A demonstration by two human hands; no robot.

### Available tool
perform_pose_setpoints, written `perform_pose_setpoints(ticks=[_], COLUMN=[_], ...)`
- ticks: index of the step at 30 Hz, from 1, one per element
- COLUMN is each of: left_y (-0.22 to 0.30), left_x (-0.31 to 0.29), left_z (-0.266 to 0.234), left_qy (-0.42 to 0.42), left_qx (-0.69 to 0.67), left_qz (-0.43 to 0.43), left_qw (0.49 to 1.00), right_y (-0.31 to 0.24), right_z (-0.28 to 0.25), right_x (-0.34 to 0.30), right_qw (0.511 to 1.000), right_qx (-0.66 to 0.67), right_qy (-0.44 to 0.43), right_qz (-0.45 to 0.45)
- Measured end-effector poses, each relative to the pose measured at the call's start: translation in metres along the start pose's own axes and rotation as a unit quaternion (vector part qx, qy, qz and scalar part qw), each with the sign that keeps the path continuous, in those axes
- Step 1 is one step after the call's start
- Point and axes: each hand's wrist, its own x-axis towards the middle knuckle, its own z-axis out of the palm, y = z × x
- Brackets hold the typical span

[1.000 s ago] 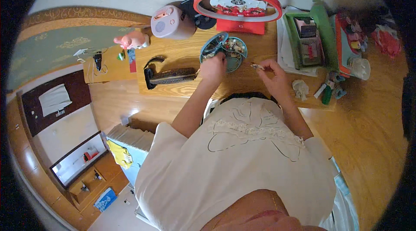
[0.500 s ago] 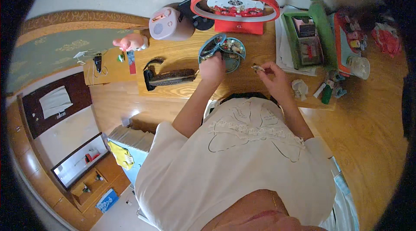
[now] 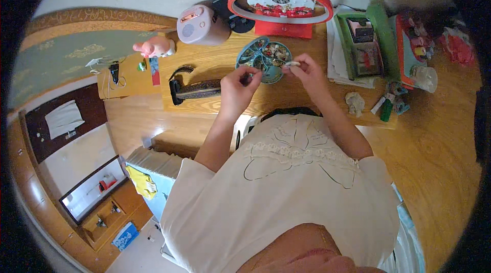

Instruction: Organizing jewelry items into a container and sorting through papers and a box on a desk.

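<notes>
A round teal box (image 3: 289, 50) with curved compartments lies on the wooden desk, holding many small shiny bits that look like beads or jewellery. My left hand (image 3: 238, 91) is at its near left side, thumb and fingertips pinched together. Whatever sits in that pinch is too small to make out. At the box's right edge, my right hand (image 3: 311, 77) grips a small pale trinket (image 3: 292, 63) between thumb and fingers. Its exact kind does not show. Both hands hover close over the near rim.
Behind the box stands a red-rimmed round mirror (image 3: 279, 28). Left are a pink speaker-like device (image 3: 202, 26), a pink figurine (image 3: 155, 47) and a long dark patterned case (image 3: 199, 90). Right are a green open box (image 3: 381, 37), papers (image 3: 336, 63), a crumpled tissue (image 3: 354, 103) and a plastic cup (image 3: 424, 77).
My left hand has come out of the box toward me and to the left. My right hand has moved left and up with the small trinket, to the box's edge.
</notes>
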Motion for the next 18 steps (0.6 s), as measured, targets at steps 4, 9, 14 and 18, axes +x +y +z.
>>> perform_pose_setpoints(ticks=[4, 9, 14, 18], left_y=[0.019, 0.024, 0.016, 0.010], left_x=[-0.001, 0.004, 0.010, 0.012], left_z=[-0.001, 0.002, 0.005, 0.007], left_qy=[-0.026, -0.059, -0.035, -0.021], left_qx=[-0.076, -0.148, -0.150, -0.146], left_qz=[-0.015, -0.030, -0.020, -0.021], left_qw=[0.997, 0.987, 0.988, 0.989], right_y=[-0.005, -0.016, -0.041, -0.044], right_z=[0.018, 0.024, 0.029, 0.032], right_x=[0.006, 0.002, -0.011, -0.019], right_qw=[0.997, 0.993, 0.984, 0.990], right_qx=[0.061, 0.045, 0.063, -0.053], right_qy=[-0.027, -0.080, -0.085, -0.119], right_qz=[0.049, 0.074, 0.145, 0.051])
